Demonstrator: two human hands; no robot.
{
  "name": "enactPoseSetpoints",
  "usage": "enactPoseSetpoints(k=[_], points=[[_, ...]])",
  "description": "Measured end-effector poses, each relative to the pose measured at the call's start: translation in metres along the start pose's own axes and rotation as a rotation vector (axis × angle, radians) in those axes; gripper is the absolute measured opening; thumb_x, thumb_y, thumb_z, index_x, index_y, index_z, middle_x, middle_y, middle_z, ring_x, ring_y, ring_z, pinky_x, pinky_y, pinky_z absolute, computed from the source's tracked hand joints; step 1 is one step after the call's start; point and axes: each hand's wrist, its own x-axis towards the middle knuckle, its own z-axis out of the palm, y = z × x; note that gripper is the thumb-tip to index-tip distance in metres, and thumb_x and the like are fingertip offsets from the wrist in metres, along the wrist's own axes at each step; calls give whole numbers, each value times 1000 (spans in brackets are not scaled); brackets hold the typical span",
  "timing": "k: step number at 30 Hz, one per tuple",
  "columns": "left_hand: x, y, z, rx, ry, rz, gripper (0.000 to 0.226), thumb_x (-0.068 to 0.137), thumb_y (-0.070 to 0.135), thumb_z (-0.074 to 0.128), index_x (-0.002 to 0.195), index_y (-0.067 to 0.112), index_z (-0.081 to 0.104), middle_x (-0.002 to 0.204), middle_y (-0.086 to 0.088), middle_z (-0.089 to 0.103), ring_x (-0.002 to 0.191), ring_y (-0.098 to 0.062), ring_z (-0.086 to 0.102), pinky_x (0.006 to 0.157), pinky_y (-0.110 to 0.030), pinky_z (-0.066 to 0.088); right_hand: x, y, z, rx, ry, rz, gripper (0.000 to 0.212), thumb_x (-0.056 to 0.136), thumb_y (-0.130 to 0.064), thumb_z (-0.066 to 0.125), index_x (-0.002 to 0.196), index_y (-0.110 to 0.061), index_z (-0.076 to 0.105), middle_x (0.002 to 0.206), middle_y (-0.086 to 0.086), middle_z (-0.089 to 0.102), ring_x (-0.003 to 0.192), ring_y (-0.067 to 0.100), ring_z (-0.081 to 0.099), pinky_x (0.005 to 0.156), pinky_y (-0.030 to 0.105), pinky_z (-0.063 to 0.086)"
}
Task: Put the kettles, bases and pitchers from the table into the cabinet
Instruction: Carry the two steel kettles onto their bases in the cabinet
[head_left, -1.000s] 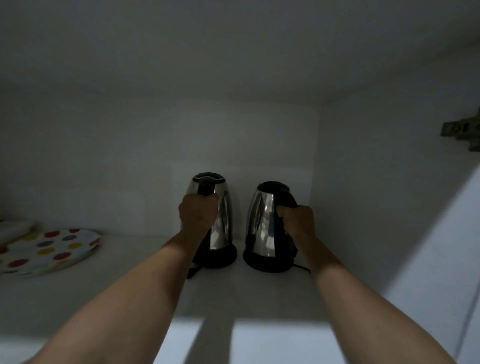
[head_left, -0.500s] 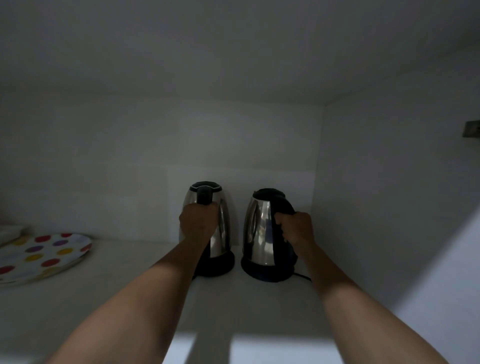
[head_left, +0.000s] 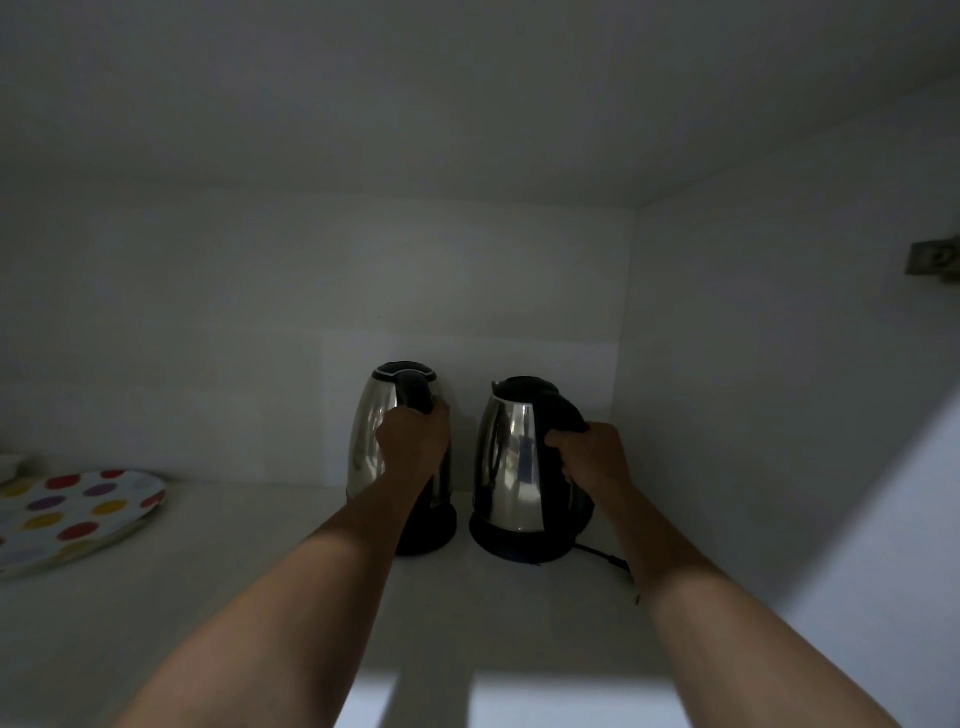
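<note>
Currently: I log my left hand (head_left: 413, 441) clenched on left kettle (head_left: 374, 431), right hand (head_left: 592, 457) on right kettle (head_left: 511, 462); cord (head_left: 602, 555) at five o'clock may snag, tipping it.

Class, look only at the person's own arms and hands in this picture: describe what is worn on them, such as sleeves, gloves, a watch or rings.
Nothing shows: the left hand and right hand are bare, with no gloves, watch or visible rings. Both forearms are uncovered to the frame's bottom edge, without sleeves.
</note>
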Motion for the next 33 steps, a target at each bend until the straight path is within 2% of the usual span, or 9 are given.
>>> enactPoseSetpoints(k=[5,8,11,13,19,23,29,31,33], points=[[-1,2,7,-40,-61,-1,51,87,47,65,95,-3,69,89,-15,72,89,-32,69,84,-37,55,5,7,-5,-52,4,-80,21,87,-28,78,80,-10,70,79,11,70,68,22,65,63,31,53],[5,-4,13,-84,-100,0,64,80,59,65,96,-3,70,89,-18,73,87,-36,70,81,-41,58,8,9,-9,-67,4,-116,22,88,-31,78,81,-13,68,80,8,70,69,20,65,61,28,50],[5,-4,16,-40,-107,43,59,89,52,63,97,-6,69,84,-19,70,86,-38,70,72,-36,53,11,11,-10,-70,-1,-119,24,87,-33,79,89,-11,70,85,9,71,73,21,66,63,28,50],[5,-4,17,4,-88,73,57,92,49,60,99,-6,68,92,-22,71,90,-39,69,80,-40,56,11,12,-9,-75,-3,-123,26,87,-33,79,92,-9,71,86,9,72,75,22,67,64,29,51],[10,-5,14,31,-79,42,45,95,37,58,102,-6,67,98,-25,70,94,-40,68,83,-44,57,13,13,-12,-68,21,-135,22,86,-31,80,82,-12,69,82,10,71,73,24,67,65,31,52],[7,-7,15,2,-99,31,48,95,41,58,100,-6,66,96,-23,71,92,-38,68,82,-41,55,14,14,-10,-70,19,-134,21,87,-30,80,80,-14,67,81,8,69,74,24,66,65,29,50],[-1,-17,30,-93,-145,31,52,91,51,54,93,1,66,87,-19,72,79,-34,70,78,-46,59,12,15,-15,-168,-6,-162,34,90,-35,76,104,-5,68,95,7,69,87,23,66,62,25,45],[-4,-12,28,-71,-164,35,50,94,50,53,90,2,64,83,-17,70,76,-32,68,75,-42,58,13,15,-20,-204,-23,-145,38,91,-38,75,106,-5,67,99,9,69,93,26,67,69,27,45],[-5,-8,27,-36,-197,30,54,97,51,49,94,-1,64,81,-15,67,76,-31,65,71,-38,53,13,14,-24,-252,-40,-111,42,90,-42,74,107,-5,66,100,10,69,94,27,67,66,26,44]])
